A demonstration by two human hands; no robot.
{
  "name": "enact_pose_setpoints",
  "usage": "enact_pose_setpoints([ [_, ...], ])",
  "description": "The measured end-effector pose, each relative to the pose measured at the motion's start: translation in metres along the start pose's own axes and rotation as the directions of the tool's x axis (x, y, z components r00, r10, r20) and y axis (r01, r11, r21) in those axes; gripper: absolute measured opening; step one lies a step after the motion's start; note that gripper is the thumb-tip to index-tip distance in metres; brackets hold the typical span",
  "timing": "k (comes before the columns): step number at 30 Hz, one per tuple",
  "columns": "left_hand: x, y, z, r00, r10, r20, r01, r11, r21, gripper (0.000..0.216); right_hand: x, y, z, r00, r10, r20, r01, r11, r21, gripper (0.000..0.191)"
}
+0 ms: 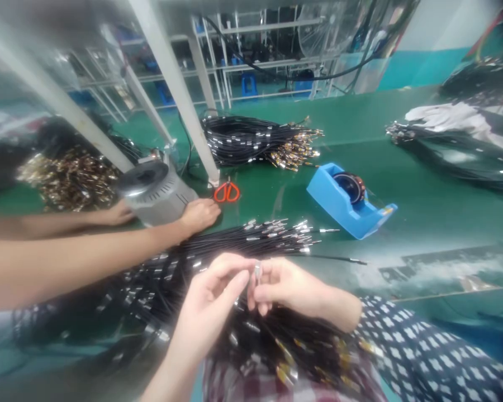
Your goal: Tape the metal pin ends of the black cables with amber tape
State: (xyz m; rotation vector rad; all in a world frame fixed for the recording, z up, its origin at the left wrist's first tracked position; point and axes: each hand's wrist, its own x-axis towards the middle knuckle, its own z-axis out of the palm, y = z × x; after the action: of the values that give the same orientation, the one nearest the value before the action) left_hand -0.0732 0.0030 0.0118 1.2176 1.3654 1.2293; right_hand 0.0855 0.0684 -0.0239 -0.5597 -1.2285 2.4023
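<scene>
Silvery connector [257,269] between left fingers [238,283], grip unclear, and pinching right fingers [267,292].

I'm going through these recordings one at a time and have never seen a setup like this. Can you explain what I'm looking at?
There is no machine arm here, just a person's bare hands. The one picture comes from a camera worn on that person's head, looking forward and down. The left hand and right hand meet in front, with a small silvery piece at their fingertips; which hand grips it, I cannot tell.

Another person's hands reach in from the left, one on each side of a grey machine.

On the green table lie orange-handled scissors, a blue tape dispenser and bundles of black cables with metal ends. The scene's edges are blurred.
</scene>
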Motion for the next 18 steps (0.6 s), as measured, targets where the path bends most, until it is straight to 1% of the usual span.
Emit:
enact_pose_setpoints([
  [3, 0.000, -0.002, 0.000, 0.996, -0.078, 0.033, 0.081, 0.990, -0.118, 0.006, 0.004, 0.010, -0.001, 1.000, 0.013, 0.000, -0.013, 0.998, 0.055, 0.024],
  [6, 0.000, -0.005, 0.001, 0.988, -0.148, 0.044, 0.154, 0.963, -0.223, 0.008, 0.007, 0.011, -0.001, 0.998, 0.047, -0.030, -0.046, 0.999, 0.029, 0.026],
  [8, -0.001, -0.007, 0.001, 0.984, -0.176, 0.023, 0.176, 0.944, -0.279, 0.012, 0.009, 0.004, -0.003, 0.997, 0.067, -0.043, -0.070, 0.995, -0.073, 0.028],
  [10, -0.001, -0.012, 0.003, 0.981, -0.191, -0.041, 0.168, 0.930, -0.327, 0.015, 0.014, -0.012, -0.009, 0.996, 0.072, -0.053, -0.084, 0.959, -0.270, 0.029],
  [12, 0.001, -0.020, 0.004, 0.969, -0.196, -0.152, 0.128, 0.920, -0.370, 0.017, 0.026, -0.034, -0.017, 0.994, 0.036, -0.102, -0.082, 0.865, -0.495, 0.031],
  [14, 0.005, -0.033, 0.005, 0.961, -0.218, -0.168, 0.117, 0.878, -0.464, 0.021, 0.048, -0.059, -0.020, 0.984, -0.093, -0.153, -0.027, 0.767, -0.641, 0.032],
  [15, 0.007, -0.041, 0.006, 0.964, -0.229, -0.133, 0.131, 0.850, -0.510, 0.025, 0.062, -0.071, -0.019, 0.976, -0.163, -0.144, 0.014, 0.709, -0.705, 0.030],
  [16, 0.010, -0.050, 0.006, 0.968, -0.237, -0.089, 0.153, 0.829, -0.539, 0.028, 0.078, -0.081, -0.015, 0.966, -0.232, -0.112, 0.064, 0.637, -0.768, 0.028],
  [18, 0.015, -0.066, 0.007, 0.980, -0.198, 0.011, 0.167, 0.795, -0.584, 0.036, 0.114, -0.099, 0.001, 0.942, -0.336, 0.018, 0.167, 0.419, -0.892, 0.023],
])
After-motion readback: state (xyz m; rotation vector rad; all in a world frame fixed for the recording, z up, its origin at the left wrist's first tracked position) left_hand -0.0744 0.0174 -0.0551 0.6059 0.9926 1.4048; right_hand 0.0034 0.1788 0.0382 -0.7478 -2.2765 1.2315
